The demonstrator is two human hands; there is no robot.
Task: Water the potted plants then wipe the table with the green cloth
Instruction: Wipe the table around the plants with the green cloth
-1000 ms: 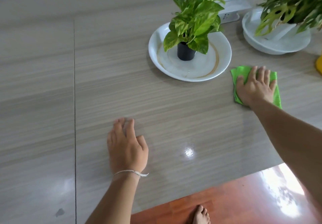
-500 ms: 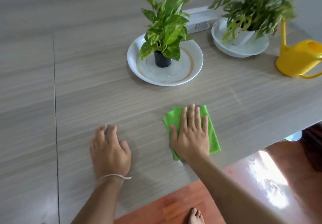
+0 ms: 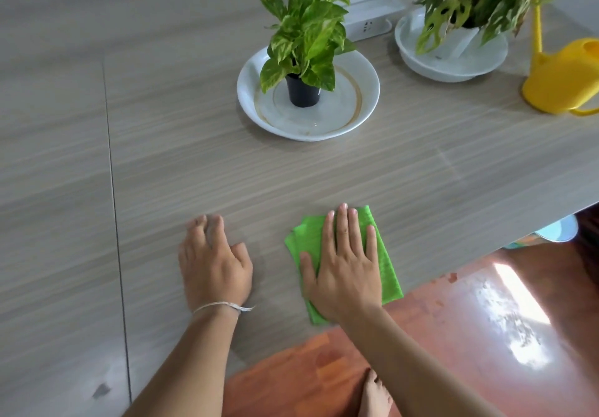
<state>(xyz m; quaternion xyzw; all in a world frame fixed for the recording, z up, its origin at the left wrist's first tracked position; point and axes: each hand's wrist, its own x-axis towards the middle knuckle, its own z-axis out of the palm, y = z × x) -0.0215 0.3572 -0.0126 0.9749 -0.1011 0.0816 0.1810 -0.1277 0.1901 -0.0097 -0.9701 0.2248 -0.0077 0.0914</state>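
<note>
My right hand [image 3: 344, 266] lies flat, palm down, on the folded green cloth [image 3: 385, 264] near the front edge of the grey wood-grain table [image 3: 181, 157]. My left hand [image 3: 212, 262] rests on the bare table just left of it, fingers bent, holding nothing. Behind stands a leafy plant in a small black pot [image 3: 302, 90] on a white plate [image 3: 363, 105]. A second plant in a white pot [image 3: 460, 42] sits in a white bowl [image 3: 486, 66] at the back right. A yellow watering can [image 3: 564, 82] stands at the far right.
A white power strip [image 3: 368, 27] lies behind the plants. A seam [image 3: 111, 170] runs front to back through the table's left part. The table's front edge cuts diagonally at lower right over a glossy red-brown floor [image 3: 470, 335], where my bare foot [image 3: 374, 395] shows.
My right hand has slid the green cloth from beside the white plate toward me and leftward to the front edge. The left hand has stayed put.
</note>
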